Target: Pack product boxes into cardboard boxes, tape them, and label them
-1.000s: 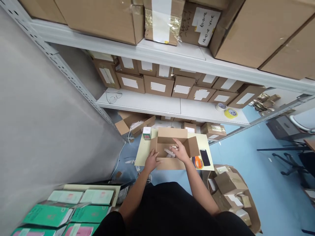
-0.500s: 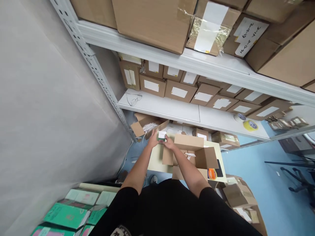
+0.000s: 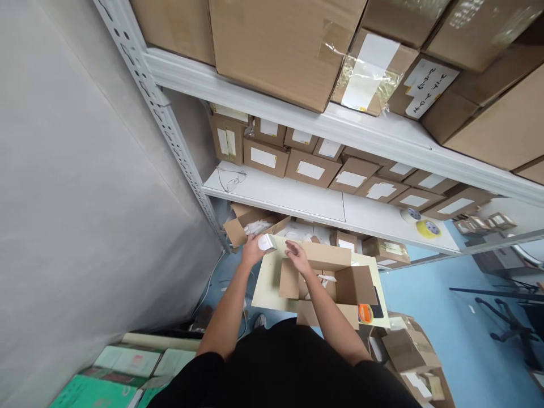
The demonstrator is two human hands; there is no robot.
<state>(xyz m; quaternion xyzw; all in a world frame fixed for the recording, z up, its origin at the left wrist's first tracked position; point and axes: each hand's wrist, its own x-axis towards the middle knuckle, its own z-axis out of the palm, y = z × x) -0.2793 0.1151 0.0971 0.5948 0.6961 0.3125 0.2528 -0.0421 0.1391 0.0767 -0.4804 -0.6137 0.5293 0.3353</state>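
Note:
My left hand [image 3: 252, 250] grips a small white and green box [image 3: 267, 243], tilted, above the left end of a pale yellow table [image 3: 266, 283]. Apart from it, my right hand [image 3: 298, 258] hangs with its fingers spread, holding nothing. Below that hand stands an open cardboard box [image 3: 357, 283] with its flaps folded out. White paper pieces [image 3: 326, 279] lie inside it; my right forearm covers part of it. Just beyond my left hand, another open carton [image 3: 235, 231] contains white slips.
Shelves of labelled cartons [image 3: 310, 170] rise in front. Glasses [image 3: 233, 180] and tape rolls [image 3: 428, 228] lie on the middle shelf. An orange tape roll [image 3: 365, 313] is at the table's right. Green boxes [image 3: 97, 391] stand at lower left, beside the grey wall [image 3: 106, 226].
My right hand has let go of the small box and opened. My left hand has moved left with the box and turned it. The view has tilted slightly.

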